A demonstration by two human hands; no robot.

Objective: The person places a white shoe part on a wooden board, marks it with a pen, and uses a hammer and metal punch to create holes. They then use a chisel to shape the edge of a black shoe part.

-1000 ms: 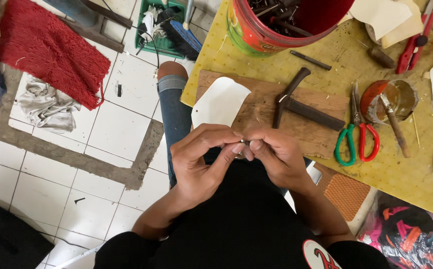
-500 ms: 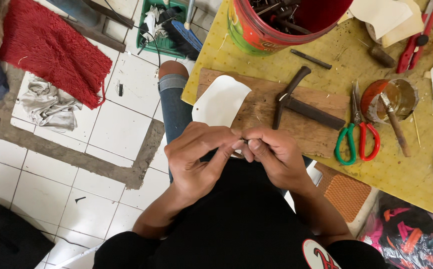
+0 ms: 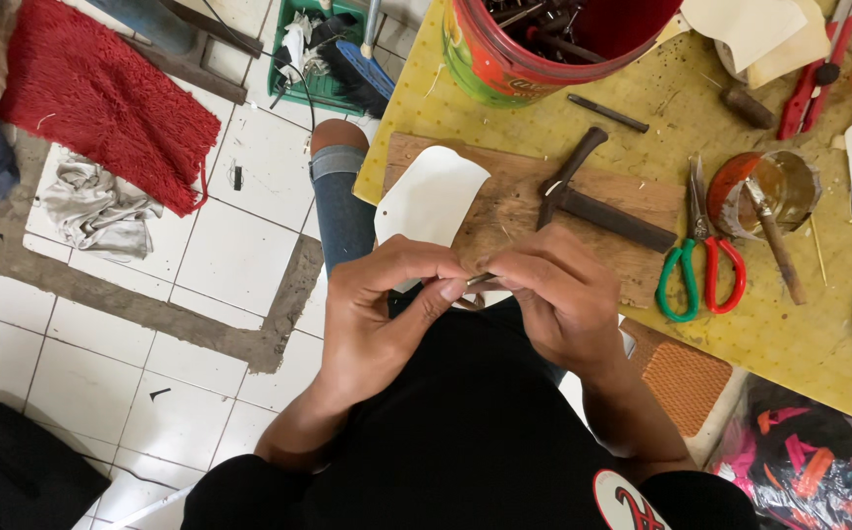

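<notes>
Left hand [image 3: 387, 314] and right hand [image 3: 558, 294], each grip pinched shut on small dark tool [image 3: 478, 280]; keep fingertips tight, work near wooden board [image 3: 504, 206].

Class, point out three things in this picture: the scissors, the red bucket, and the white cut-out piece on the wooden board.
scissors [image 3: 700, 257], head view, on the crossing just above the green and red handles.
red bucket [image 3: 504, 61], head view, on its outer wall.
white piece [image 3: 433, 199], head view, on its flat middle.
</notes>
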